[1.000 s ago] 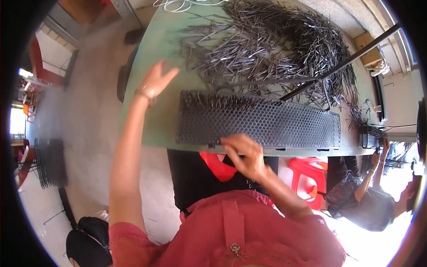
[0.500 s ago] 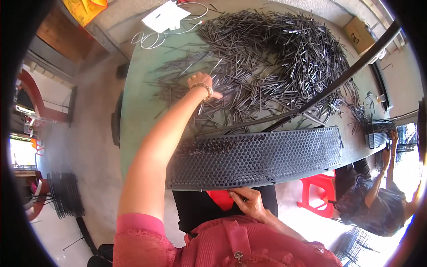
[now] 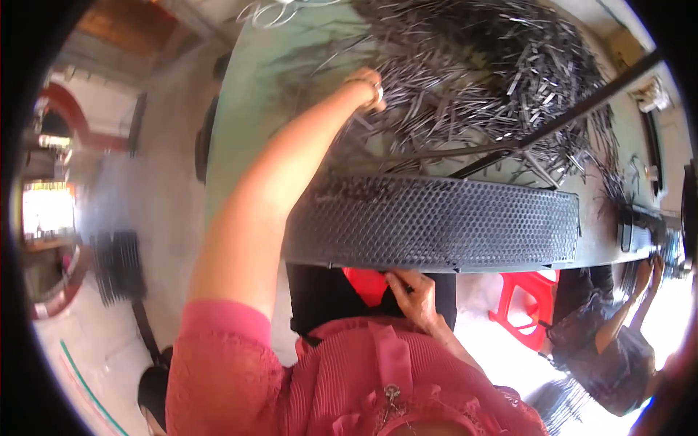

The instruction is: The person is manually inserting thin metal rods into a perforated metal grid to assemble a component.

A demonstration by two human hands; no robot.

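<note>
Counts only:
- 1 perforated tray (image 3: pixel 451 221), long, dark
- 1 green table (image 3: pixel 247 123)
- 1 heap of pins (image 3: pixel 472 80), far too many to count
- 1 long dark rod (image 3: pixel 560 120) lying across the heap
- 2 own hands: left hand (image 3: pixel 366 87), right hand (image 3: pixel 413 294)
- 1 ring (image 3: pixel 379 90)
- 1 red stool (image 3: pixel 527 305)
- 1 other person (image 3: pixel 611 349), lower right
- 1 white cable bundle (image 3: pixel 280 9), top edge

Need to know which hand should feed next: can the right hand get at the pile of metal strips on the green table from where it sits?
Probably not. The right hand sits low at the near edge of the perforated tray, which lies between it and the metal strips. The left hand is already there.
</note>
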